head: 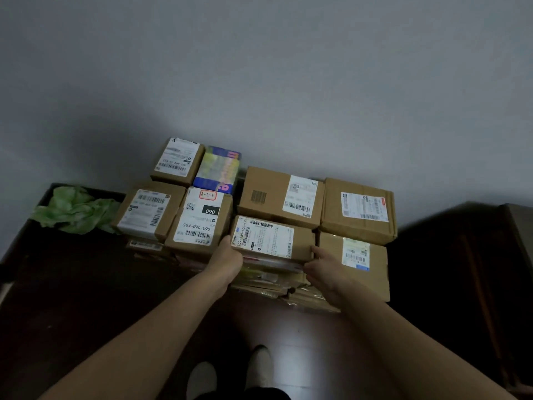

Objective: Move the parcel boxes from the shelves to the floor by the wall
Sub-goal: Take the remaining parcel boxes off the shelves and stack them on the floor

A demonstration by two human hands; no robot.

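Nearest us, our pale shoes (pixel 259 362) stand on the dark floor (pixel 302 342). Ahead, our left hand (pixel 227 261) grips the left end of a parcel box (pixel 271 238). Our right hand (pixel 320 269) holds its right end, thumb on the edge. The fingers seem curled underneath, mostly hidden. The box lies flat, label up, long axis running left to right, atop the front of the parcel pile (pixel 357 209) against the wall (pixel 288 82).

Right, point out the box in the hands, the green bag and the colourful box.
Held box (pixel 271 238), head view, white label.
Green bag (pixel 75 210), head view, crumpled middle.
Colourful box (pixel 219 168), head view, top face.
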